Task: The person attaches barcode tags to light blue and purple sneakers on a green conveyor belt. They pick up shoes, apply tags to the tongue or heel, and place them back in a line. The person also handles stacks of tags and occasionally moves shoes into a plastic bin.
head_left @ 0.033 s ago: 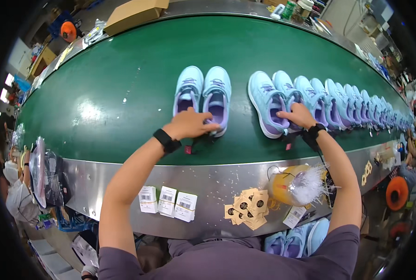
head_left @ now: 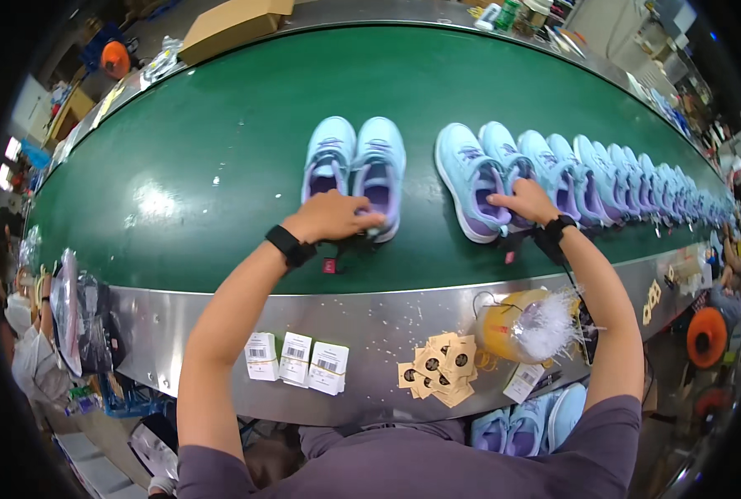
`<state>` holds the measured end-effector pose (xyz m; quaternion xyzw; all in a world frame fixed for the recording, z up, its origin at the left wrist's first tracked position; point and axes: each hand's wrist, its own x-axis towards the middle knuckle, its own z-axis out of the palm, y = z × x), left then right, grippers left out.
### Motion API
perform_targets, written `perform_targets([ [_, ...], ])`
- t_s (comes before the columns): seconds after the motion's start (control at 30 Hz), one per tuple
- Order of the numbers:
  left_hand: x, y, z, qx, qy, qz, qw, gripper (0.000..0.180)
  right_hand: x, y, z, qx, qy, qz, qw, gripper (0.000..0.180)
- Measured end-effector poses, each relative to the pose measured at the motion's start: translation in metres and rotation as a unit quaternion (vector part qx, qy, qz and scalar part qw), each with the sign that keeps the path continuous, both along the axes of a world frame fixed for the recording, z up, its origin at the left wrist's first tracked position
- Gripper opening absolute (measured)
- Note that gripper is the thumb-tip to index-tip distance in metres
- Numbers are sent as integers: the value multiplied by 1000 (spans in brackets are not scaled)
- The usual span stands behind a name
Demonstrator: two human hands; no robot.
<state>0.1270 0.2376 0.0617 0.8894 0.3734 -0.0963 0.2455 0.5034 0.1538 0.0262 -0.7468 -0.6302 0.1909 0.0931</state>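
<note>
Head view: a green conveyor belt [head_left: 221, 150] curves across the picture, with a steel ledge [head_left: 221, 324] along its near edge. The left hand [head_left: 330, 218] rests at the heels of a pale blue and lilac pair of shoes [head_left: 355, 166] standing near the belt's near edge, about the middle of the belt. Its fingers are closed down on the heel of the right-hand shoe of that pair, and a small dark hang tag [head_left: 330, 264] dangles just below the wrist. The right hand [head_left: 527, 200] lies on the heels of the next pair [head_left: 483, 179], the first in a long row of shoes [head_left: 637, 183] running off toward the belt's far right end. Its fingers press flat on the heel rims; whether they pinch anything I cannot tell. A second tag [head_left: 508, 256] hangs under that wrist.

On the ledge lie three white labels [head_left: 297, 359], a heap of tan card tags [head_left: 437, 368] and a yellow tub of plastic ties [head_left: 520, 326].

As a judgement, both pairs seem tagged or nearly so, while the row to the right shows no tags clearly.

Against the earlier frame nothing differs: hands, shoes and tags sit in the same places.
</note>
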Motion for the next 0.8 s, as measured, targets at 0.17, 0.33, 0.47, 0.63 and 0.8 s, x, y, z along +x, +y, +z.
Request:
perform_targets([
  [0.17, -6, 1, -27, 90, -66, 39, 993, 42, -4, 3, -3, -5, -51, 19, 999, 72],
  [0.33, -10, 1, -26, 96, -59, 67, 991, 35, -13, 6, 5, -12, -67, 50, 996, 73],
  [0.47, -10, -5, -26, 134, -11, 99, 986, 37, -15, 2, 6, -19, -63, 60, 996, 77],
  [0.63, -14, -1, -25, 110, -52, 103, 987, 39, -18, 2, 4, -4, -46, 48, 998, 76],
  [0.8, -18, -2, -16, 97, -36, 115, 988, 37, -25, 7, 8, -48, -50, 53, 996, 71],
])
